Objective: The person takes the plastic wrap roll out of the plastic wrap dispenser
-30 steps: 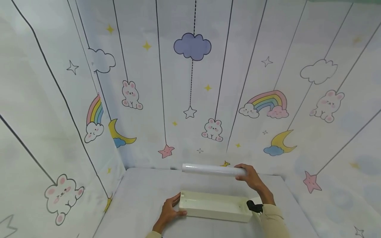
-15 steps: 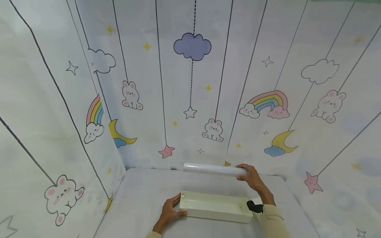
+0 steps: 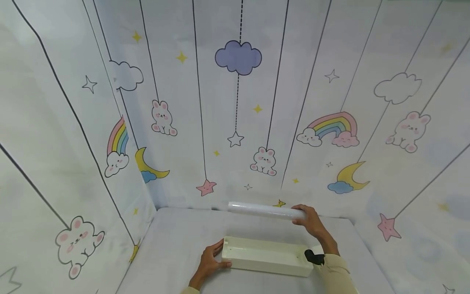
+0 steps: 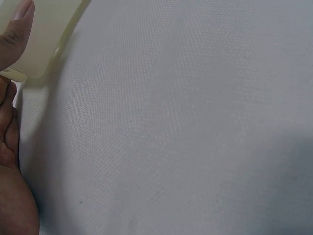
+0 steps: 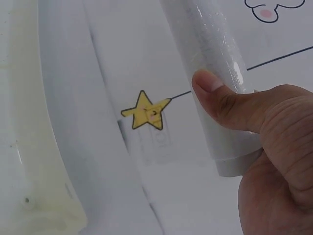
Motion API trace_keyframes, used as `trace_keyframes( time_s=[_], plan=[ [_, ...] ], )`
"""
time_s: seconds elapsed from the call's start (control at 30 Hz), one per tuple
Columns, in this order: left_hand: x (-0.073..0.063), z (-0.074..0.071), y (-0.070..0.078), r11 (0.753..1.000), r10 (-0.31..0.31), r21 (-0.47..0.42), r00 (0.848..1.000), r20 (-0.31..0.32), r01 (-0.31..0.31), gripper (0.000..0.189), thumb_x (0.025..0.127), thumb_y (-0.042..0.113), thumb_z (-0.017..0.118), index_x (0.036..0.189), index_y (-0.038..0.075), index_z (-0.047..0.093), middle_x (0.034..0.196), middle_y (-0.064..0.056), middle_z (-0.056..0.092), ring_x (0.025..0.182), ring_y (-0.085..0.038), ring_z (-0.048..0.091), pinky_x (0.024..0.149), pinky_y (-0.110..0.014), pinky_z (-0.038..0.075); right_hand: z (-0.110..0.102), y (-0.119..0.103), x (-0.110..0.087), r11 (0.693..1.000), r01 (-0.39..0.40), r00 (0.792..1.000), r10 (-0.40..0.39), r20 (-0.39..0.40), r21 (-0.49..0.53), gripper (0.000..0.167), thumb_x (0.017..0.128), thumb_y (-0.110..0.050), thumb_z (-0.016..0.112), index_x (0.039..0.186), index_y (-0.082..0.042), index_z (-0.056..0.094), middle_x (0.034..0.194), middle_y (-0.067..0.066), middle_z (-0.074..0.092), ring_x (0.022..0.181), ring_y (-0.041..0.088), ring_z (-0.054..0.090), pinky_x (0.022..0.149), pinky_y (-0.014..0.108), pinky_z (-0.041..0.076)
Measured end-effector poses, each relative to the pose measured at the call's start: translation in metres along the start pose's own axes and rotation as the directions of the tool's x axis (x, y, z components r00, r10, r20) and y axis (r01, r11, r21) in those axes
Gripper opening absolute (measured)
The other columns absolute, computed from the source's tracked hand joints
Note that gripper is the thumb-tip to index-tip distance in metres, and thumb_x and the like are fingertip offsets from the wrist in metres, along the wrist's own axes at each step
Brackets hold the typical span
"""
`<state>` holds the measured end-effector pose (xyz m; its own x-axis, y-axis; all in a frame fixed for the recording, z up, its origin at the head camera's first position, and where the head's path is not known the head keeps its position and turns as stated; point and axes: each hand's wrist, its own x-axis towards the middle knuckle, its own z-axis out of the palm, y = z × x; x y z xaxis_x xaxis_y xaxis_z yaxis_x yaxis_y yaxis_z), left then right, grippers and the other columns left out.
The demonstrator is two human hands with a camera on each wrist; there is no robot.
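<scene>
A long, cream-coloured open plastic box [image 3: 266, 265] lies on the table in the head view. My left hand [image 3: 210, 261] grips its left end, thumb along the front wall and fingers at the end. In the left wrist view that thumb [image 4: 14, 34] lies against the box wall [image 4: 51, 29]. My right hand [image 3: 310, 220] holds one end of a roll of clear plastic film [image 3: 262, 210], raised beyond the box and level with the back of the table. The right wrist view has the thumb pressed along the roll [image 5: 205, 58]; its other fingers are hidden behind it.
A white cloth covers the table [image 3: 176, 245]. Behind it rises a printed backdrop [image 3: 235, 171], with another at the left side. A black object [image 3: 314, 257] sits by my right wrist at the box's right end, and a pale flat piece is partly hidden there.
Both hands keep their holds on the box and the roll. The whole head view has shifted very slightly; nothing else visibly differs.
</scene>
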<state>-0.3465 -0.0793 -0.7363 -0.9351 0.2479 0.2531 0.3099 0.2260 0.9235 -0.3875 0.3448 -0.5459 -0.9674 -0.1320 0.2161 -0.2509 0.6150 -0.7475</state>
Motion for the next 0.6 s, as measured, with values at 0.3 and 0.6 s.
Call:
trace_keyframes(
  time_s=[0.3, 0.6],
  plan=[
    [-0.002, 0.003, 0.0, 0.999, -0.042, 0.003, 0.999, -0.008, 0.042, 0.099, 0.073, 0.026, 0.104, 0.156, 0.0, 0.057, 0.153, -0.02, 0.064, 0.143, -0.033, 0.065, 0.118, -0.023, 0.049, 0.014, 0.021, -0.001, 1.0, 0.001, 1.0, -0.001, -0.013, -0.004, 0.045, 0.086, 0.007, 0.086, 0.128, 0.008, 0.071, 0.126, 0.029, 0.074, 0.105, 0.029, 0.068, 0.084, 0.029, 0.057],
    [0.0, 0.002, 0.001, 0.998, -0.056, 0.02, 0.998, -0.01, 0.056, 0.1, 0.072, 0.026, 0.104, 0.156, -0.002, 0.056, 0.154, -0.02, 0.063, 0.144, -0.035, 0.064, 0.121, -0.028, 0.049, 0.014, 0.021, 0.005, 1.0, 0.018, 0.999, -0.018, -0.029, -0.02, 0.045, 0.084, 0.009, 0.087, 0.126, 0.01, 0.071, 0.125, 0.031, 0.073, 0.104, 0.035, 0.069, 0.084, 0.035, 0.058]
  ],
)
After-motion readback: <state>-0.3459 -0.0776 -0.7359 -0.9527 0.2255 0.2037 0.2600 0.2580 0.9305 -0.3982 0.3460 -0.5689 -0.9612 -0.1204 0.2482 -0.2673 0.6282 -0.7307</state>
